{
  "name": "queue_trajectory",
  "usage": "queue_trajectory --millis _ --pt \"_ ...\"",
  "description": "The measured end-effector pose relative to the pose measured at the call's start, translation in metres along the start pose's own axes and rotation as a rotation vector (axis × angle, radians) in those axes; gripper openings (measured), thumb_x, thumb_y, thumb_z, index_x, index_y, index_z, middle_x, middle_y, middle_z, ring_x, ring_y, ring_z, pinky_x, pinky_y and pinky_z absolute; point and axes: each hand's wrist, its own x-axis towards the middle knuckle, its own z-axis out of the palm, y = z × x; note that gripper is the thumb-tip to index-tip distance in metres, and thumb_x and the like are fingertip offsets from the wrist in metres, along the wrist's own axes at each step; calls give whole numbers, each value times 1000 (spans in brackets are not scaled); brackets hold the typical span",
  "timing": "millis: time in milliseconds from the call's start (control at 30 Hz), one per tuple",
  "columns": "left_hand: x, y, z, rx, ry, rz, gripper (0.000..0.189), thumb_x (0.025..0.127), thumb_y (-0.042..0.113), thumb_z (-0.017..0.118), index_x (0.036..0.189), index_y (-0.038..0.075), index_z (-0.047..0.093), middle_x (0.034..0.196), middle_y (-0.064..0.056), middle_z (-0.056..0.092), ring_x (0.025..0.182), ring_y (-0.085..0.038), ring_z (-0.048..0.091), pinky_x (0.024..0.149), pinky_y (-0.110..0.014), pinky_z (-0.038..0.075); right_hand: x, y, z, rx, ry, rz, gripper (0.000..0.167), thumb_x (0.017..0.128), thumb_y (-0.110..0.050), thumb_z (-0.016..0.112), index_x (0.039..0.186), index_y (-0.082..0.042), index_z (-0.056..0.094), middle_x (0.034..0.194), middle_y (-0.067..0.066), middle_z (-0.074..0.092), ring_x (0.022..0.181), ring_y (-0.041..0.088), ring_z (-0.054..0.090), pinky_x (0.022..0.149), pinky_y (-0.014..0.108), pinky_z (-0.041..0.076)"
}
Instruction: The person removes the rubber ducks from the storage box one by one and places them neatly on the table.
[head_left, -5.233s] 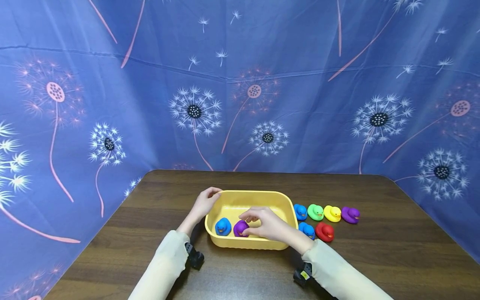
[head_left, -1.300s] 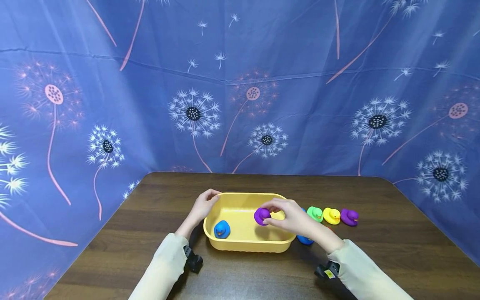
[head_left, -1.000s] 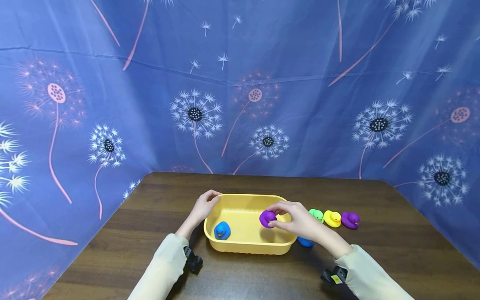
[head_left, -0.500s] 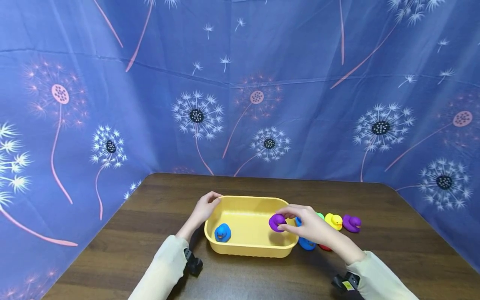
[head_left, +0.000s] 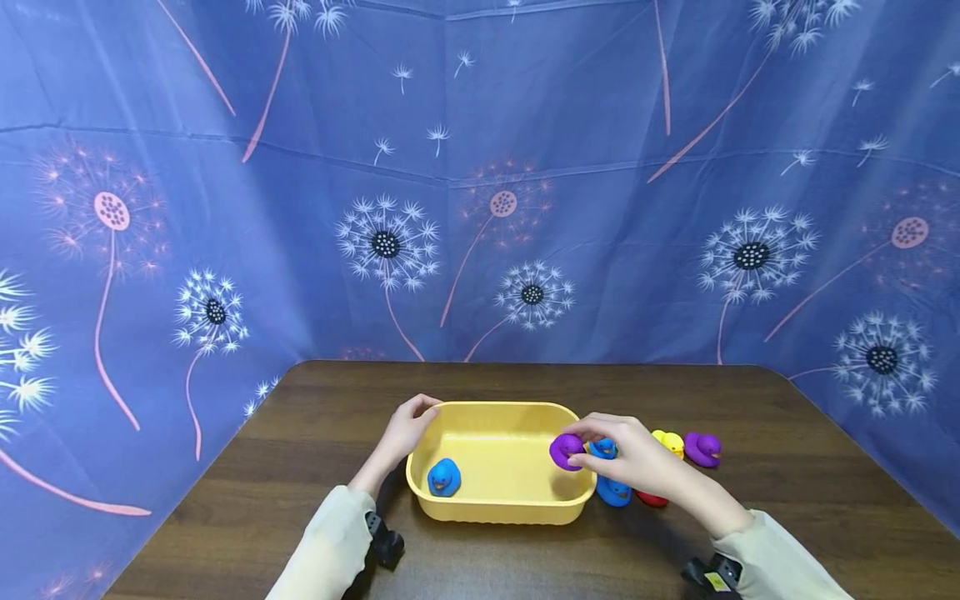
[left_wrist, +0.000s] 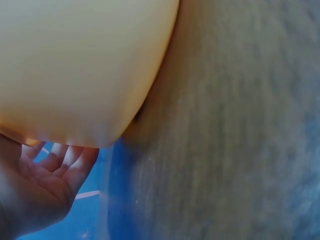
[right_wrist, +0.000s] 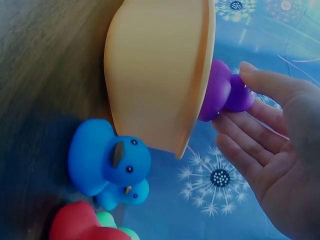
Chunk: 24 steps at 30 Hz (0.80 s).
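Observation:
A purple rubber duck (head_left: 566, 452) is pinched between the thumb and fingers of my right hand (head_left: 637, 454), up at the right rim of a yellow plastic tub (head_left: 502, 512). The right wrist view has the duck (right_wrist: 216, 92) just past the tub's rim, partly hidden by its wall. My left hand (head_left: 405, 429) grips the tub's back left rim; its fingers show below the tub wall in the left wrist view. Inside the tub, a blue duck (head_left: 444, 477) sits in the front left corner.
Right of the tub stand two blue ducks, the nearer (head_left: 615, 492) close to its wall. A red duck (head_left: 651, 499), a yellow duck (head_left: 670, 442) and another purple duck (head_left: 702, 450) are farther right. A green duck (right_wrist: 131, 233) is mostly hidden. A patterned blue cloth (head_left: 630, 250) hangs behind the table.
My right hand has lifted the purple duck from beside the blue one in the tub and carried it right, to the right rim. The left hand keeps its place.

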Motion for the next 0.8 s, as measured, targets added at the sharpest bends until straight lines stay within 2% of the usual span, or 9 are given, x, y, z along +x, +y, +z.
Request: queue_trajectory --millis 200,467,700,800 --pt "-1 -1 0 -6 17 9 17 93 13 54 103 5 65 100 -11 67 89 -20 59 76 -29 46 -4 1 -6 -14 7 7 31 78 -22 76 107 -15 67 94 -12 67 84 4 65 74 23 52" --pt "-2 -1 0 -17 14 18 17 93 13 54 103 5 65 100 -11 67 88 -21 60 72 -28 46 -11 1 -11 -23 42 -6 32 76 -18 78 105 -15 67 93 -13 66 82 3 65 76 13 47" --pt "-2 1 0 -12 13 31 17 93 13 54 103 5 65 99 -11 67 86 -19 60 72 -29 47 -17 -2 -16 -45 39 33 32 76 -20 78 106 -16 67 96 -14 66 84 3 65 77 15 49" --pt "-2 2 0 -8 18 35 17 93 13 54 103 5 65 99 -12 67 85 -19 60 72 -29 47 -20 0 -17 -40 48 24 32 75 -18 78 105 -14 67 96 -11 66 84 5 66 78 12 48"
